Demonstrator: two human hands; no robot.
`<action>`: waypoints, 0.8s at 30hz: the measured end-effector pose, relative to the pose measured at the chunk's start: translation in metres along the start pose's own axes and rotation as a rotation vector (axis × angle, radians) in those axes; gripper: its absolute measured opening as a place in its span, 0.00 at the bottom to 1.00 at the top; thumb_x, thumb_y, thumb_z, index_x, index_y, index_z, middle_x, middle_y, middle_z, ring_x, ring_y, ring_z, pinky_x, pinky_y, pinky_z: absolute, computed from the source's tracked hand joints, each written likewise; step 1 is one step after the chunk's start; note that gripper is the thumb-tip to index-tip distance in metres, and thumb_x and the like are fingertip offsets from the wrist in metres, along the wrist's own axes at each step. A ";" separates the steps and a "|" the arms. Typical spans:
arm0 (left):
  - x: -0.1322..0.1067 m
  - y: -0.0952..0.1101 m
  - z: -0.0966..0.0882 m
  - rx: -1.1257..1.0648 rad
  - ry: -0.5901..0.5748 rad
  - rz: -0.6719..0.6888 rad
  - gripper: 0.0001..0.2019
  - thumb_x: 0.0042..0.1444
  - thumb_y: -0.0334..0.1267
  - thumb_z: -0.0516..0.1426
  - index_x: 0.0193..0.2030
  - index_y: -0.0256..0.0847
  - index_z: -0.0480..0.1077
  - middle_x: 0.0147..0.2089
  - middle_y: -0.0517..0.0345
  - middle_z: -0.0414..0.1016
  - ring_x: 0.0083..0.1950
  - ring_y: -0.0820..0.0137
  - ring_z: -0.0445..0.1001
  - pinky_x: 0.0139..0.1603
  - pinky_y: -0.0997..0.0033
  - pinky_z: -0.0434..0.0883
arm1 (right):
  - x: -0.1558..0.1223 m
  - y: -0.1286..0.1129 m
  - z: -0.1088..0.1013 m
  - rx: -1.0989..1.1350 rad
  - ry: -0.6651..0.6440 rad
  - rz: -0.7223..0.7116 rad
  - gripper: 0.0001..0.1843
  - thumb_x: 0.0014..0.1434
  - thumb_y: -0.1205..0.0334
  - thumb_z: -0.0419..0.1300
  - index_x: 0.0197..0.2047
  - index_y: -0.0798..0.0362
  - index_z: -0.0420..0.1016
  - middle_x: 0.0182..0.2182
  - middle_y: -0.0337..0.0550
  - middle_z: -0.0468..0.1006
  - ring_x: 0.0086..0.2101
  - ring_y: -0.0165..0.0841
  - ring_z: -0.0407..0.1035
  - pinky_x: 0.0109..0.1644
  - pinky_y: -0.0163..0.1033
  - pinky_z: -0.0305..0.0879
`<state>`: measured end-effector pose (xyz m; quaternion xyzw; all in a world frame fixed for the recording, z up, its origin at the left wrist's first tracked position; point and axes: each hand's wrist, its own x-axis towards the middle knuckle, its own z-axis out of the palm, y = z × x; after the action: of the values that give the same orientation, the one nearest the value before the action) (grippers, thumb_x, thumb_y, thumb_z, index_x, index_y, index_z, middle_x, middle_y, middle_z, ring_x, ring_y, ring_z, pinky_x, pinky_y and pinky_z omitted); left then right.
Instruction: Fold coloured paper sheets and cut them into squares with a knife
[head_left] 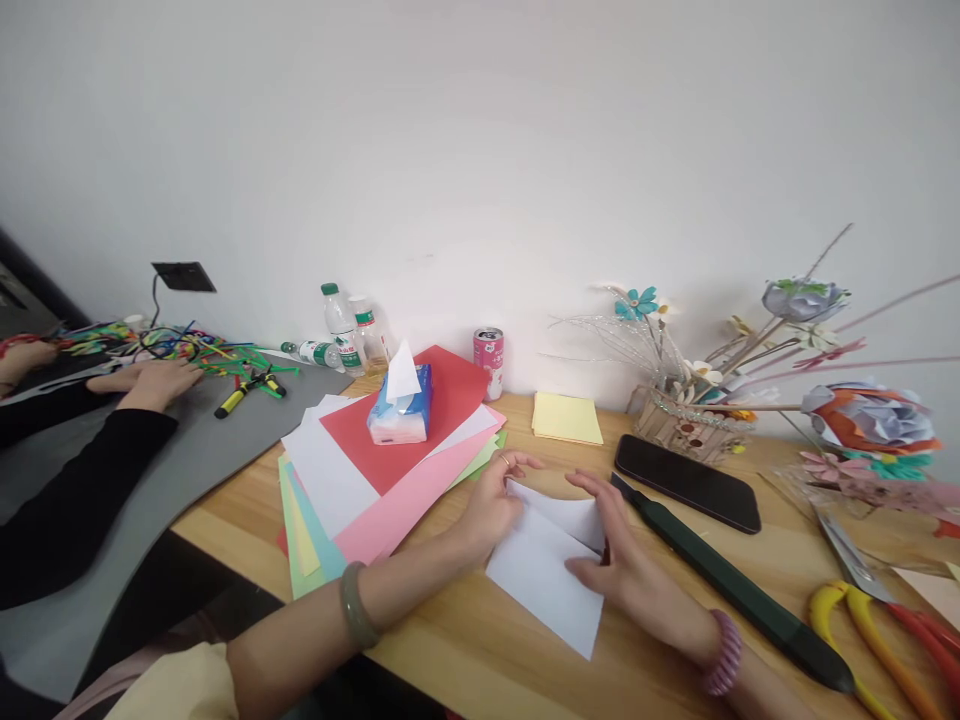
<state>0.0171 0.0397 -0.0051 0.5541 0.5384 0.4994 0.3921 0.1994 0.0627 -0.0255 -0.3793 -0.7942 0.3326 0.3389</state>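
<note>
A white sheet of paper [546, 580] with a crease across it is between my hands, its upper part curling up from the wooden table. My left hand [491, 508] grips the upper left edge, with the thumb hidden behind or under the fold. On the right side my right hand [626, 565] holds the same sheet, thumb on its face and fingers bent over the raised edge. Just right of that hand lies a dark green utility knife [739, 585], tip pointing toward the paper. Behind it is a black phone [686, 482].
Coloured paper sheets [360, 535] lie left under a tissue pack [401, 420]. Behind stand a pink can [489, 362], yellow sticky notes [568, 418] and a flower basket [679, 425]. Scissors [855, 560] lie right. At far left, another person's hands [154, 382] touch colourful strips.
</note>
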 end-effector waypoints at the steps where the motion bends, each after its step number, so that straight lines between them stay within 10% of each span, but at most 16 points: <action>1: -0.002 0.001 -0.002 0.034 -0.018 0.013 0.29 0.30 0.18 0.43 0.40 0.43 0.65 0.46 0.59 0.66 0.52 0.70 0.64 0.56 0.68 0.61 | -0.002 -0.002 0.000 -0.023 -0.029 -0.011 0.38 0.44 0.65 0.58 0.59 0.48 0.54 0.59 0.50 0.55 0.60 0.44 0.47 0.59 0.56 0.49; 5: -0.009 0.002 -0.004 0.151 -0.073 -0.036 0.26 0.34 0.18 0.44 0.40 0.43 0.63 0.48 0.57 0.65 0.54 0.69 0.63 0.56 0.67 0.62 | -0.011 -0.005 0.007 -0.105 -0.085 -0.048 0.54 0.41 0.61 0.65 0.66 0.49 0.38 0.62 0.55 0.48 0.61 0.47 0.45 0.58 0.54 0.54; 9: -0.010 0.001 -0.006 0.096 -0.060 -0.127 0.27 0.35 0.20 0.46 0.44 0.44 0.62 0.50 0.56 0.63 0.56 0.67 0.61 0.51 0.68 0.65 | -0.012 -0.003 0.014 -0.176 -0.041 -0.111 0.49 0.49 0.67 0.59 0.66 0.43 0.33 0.58 0.50 0.56 0.57 0.41 0.55 0.54 0.50 0.61; 16: -0.018 0.016 -0.008 0.135 0.031 0.313 0.28 0.37 0.19 0.47 0.47 0.45 0.62 0.53 0.53 0.56 0.58 0.64 0.57 0.54 0.66 0.62 | -0.005 -0.009 0.003 -0.262 0.164 -0.258 0.25 0.60 0.62 0.50 0.60 0.45 0.54 0.46 0.49 0.68 0.44 0.39 0.67 0.46 0.47 0.67; 24: -0.015 0.001 0.005 0.036 0.011 -0.152 0.24 0.40 0.19 0.47 0.46 0.42 0.58 0.50 0.52 0.64 0.53 0.67 0.65 0.54 0.67 0.63 | -0.003 -0.001 0.012 -0.254 0.223 -0.200 0.18 0.59 0.68 0.44 0.53 0.48 0.54 0.46 0.48 0.64 0.49 0.38 0.63 0.52 0.50 0.63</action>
<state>0.0239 0.0252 -0.0069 0.5159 0.5898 0.4615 0.4160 0.1914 0.0565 -0.0323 -0.3727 -0.8210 0.1502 0.4055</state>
